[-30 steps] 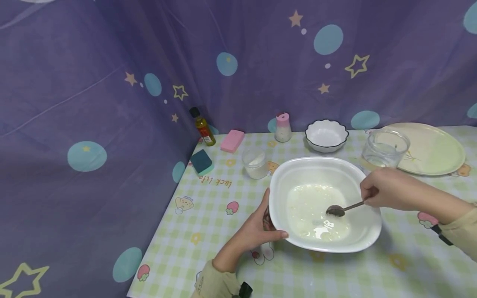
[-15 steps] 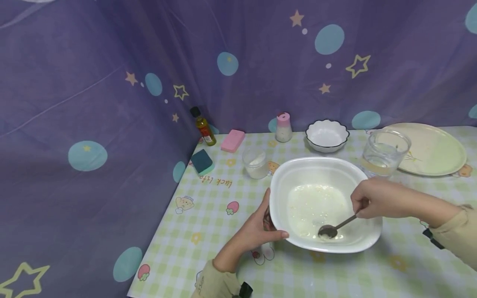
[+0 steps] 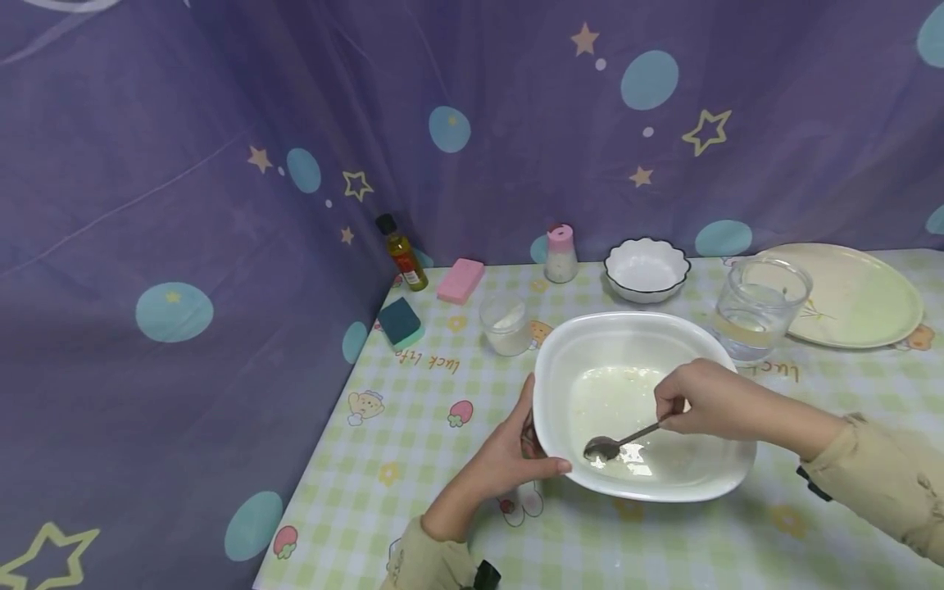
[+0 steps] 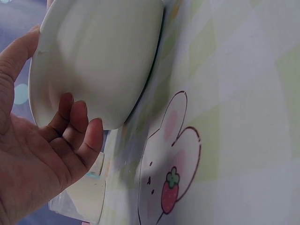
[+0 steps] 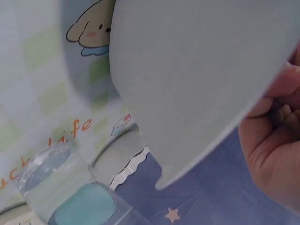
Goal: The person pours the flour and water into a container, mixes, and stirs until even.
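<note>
A white basin (image 3: 708, 459) with rounded corners stands on the table, holding a pale, milky liquid (image 3: 612, 397). At its left side my left hand (image 3: 505, 455) grips the rim, thumb on top and the other fingers against the outer wall. In the left wrist view those fingers (image 4: 77, 124) curl below the rim of the basin (image 4: 101, 56). My right hand (image 3: 708, 401) pinches the handle of a dark metal spoon (image 3: 603, 448), whose bowl dips into the liquid near the basin's front left. The right wrist view shows the right hand (image 5: 276, 140) beyond the basin wall; the spoon is hidden there.
Behind the basin stand a clear cup of white contents (image 3: 506, 328), a pink-topped shaker (image 3: 560, 254), a scalloped bowl (image 3: 646, 269), a clear container of water (image 3: 760, 311) and an oval plate (image 3: 863, 295). An oil bottle (image 3: 404, 258), pink sponge (image 3: 460, 281) and green sponge (image 3: 401, 324) lie back left.
My right hand has swept the spoon leftward and toward the front of the basin through the liquid. The left hand and the basin have stayed in place.
</note>
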A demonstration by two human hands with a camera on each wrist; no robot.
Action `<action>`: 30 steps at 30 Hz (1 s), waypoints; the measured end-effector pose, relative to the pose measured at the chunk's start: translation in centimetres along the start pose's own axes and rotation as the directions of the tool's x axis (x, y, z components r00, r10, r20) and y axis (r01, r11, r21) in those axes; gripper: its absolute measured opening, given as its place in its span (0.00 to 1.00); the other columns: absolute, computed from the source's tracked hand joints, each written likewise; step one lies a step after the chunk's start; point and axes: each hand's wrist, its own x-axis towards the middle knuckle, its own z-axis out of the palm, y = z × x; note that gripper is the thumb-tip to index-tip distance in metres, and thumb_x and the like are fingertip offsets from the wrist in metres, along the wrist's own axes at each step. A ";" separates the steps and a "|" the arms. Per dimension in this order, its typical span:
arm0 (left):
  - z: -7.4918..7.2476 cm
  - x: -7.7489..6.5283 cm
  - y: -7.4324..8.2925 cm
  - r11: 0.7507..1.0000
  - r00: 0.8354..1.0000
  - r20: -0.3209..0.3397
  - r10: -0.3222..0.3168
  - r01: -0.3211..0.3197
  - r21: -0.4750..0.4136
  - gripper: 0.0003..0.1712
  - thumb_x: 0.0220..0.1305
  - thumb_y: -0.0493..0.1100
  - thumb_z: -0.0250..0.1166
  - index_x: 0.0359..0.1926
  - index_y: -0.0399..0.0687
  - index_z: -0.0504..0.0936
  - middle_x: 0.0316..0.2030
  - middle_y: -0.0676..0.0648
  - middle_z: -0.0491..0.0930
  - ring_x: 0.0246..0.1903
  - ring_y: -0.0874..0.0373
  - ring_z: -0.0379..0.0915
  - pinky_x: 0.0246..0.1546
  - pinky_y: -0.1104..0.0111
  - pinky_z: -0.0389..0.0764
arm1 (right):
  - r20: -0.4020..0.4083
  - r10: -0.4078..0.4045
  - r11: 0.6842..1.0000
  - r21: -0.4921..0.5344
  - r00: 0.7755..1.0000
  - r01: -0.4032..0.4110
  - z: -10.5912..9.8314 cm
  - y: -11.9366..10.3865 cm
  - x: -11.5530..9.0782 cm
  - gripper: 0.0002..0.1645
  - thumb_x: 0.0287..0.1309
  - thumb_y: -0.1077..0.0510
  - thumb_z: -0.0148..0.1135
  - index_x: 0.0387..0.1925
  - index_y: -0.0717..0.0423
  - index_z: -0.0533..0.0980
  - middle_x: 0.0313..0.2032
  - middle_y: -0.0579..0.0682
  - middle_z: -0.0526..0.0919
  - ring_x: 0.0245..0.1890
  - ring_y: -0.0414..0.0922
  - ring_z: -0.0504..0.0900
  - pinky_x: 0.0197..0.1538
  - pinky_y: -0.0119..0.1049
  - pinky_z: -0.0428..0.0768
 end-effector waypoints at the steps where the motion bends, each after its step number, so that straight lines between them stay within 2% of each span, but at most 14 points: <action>1: 0.0 0.0 0.0 1.000 1.000 0.000 0.005 -0.005 0.002 0.67 0.57 0.38 0.72 0.77 0.59 0.28 0.53 0.31 0.74 0.37 0.60 0.74 0.37 0.64 0.79 | -0.009 -0.003 1.000 -0.006 1.000 0.003 0.1 0.0 0.1 0.17 0.46 0.67 0.70 0.19 0.40 0.78 0.21 0.26 0.77 0.24 0.26 0.74 0.30 0.30 0.75; 5: 0.1 0.0 0.1 1.000 1.000 -0.002 0.028 -0.028 0.010 0.66 0.57 0.36 0.72 0.77 0.57 0.29 0.52 0.29 0.74 0.36 0.60 0.74 0.36 0.64 0.79 | -0.028 0.018 1.000 -0.011 0.999 -0.018 0.4 0.0 0.6 0.18 0.47 0.67 0.70 0.19 0.39 0.77 0.21 0.28 0.77 0.24 0.27 0.75 0.30 0.30 0.76; 11: 0.0 0.0 0.1 1.000 1.000 -0.001 0.015 -0.015 0.013 0.67 0.57 0.36 0.72 0.77 0.58 0.28 0.52 0.29 0.74 0.36 0.60 0.74 0.37 0.65 0.79 | -0.054 0.071 0.997 -0.018 0.996 -0.072 0.7 -0.1 1.3 0.18 0.48 0.67 0.70 0.18 0.40 0.77 0.21 0.31 0.79 0.25 0.28 0.76 0.32 0.31 0.77; 20: -0.1 0.6 -2.7 0.999 0.999 -0.013 0.050 -0.050 0.004 0.68 0.55 0.38 0.74 0.77 0.65 0.29 0.52 0.33 0.75 0.35 0.59 0.76 0.34 0.64 0.81 | -0.119 0.139 0.985 -0.086 0.983 -0.150 0.5 -0.2 1.8 0.15 0.48 0.66 0.71 0.19 0.43 0.78 0.21 0.31 0.78 0.25 0.30 0.76 0.32 0.32 0.76; 22: -0.2 0.6 -2.9 0.999 0.999 -0.013 0.053 -0.053 0.001 0.68 0.55 0.39 0.74 0.77 0.66 0.29 0.52 0.33 0.75 0.35 0.59 0.77 0.34 0.64 0.81 | -0.137 0.154 0.980 -0.107 0.979 -0.169 0.3 -0.2 1.8 0.15 0.48 0.66 0.71 0.19 0.43 0.78 0.21 0.31 0.78 0.25 0.31 0.76 0.32 0.34 0.76; 25: -0.1 0.5 -2.4 1.000 1.000 -0.011 0.029 -0.029 -0.002 0.68 0.56 0.38 0.73 0.77 0.66 0.29 0.53 0.33 0.74 0.36 0.58 0.76 0.36 0.64 0.80 | -0.166 0.171 0.971 -0.139 0.971 -0.195 0.1 0.0 1.8 0.16 0.47 0.67 0.71 0.18 0.43 0.78 0.20 0.32 0.77 0.24 0.32 0.75 0.31 0.35 0.74; 30: 0.1 0.2 -0.3 1.000 1.000 -0.003 -0.001 0.001 -0.018 0.67 0.56 0.34 0.72 0.77 0.57 0.28 0.53 0.29 0.73 0.37 0.59 0.76 0.38 0.63 0.80 | -0.203 0.190 0.961 -0.161 0.961 -0.224 -0.2 0.3 1.6 0.16 0.45 0.67 0.70 0.16 0.44 0.77 0.18 0.32 0.76 0.22 0.33 0.72 0.29 0.36 0.73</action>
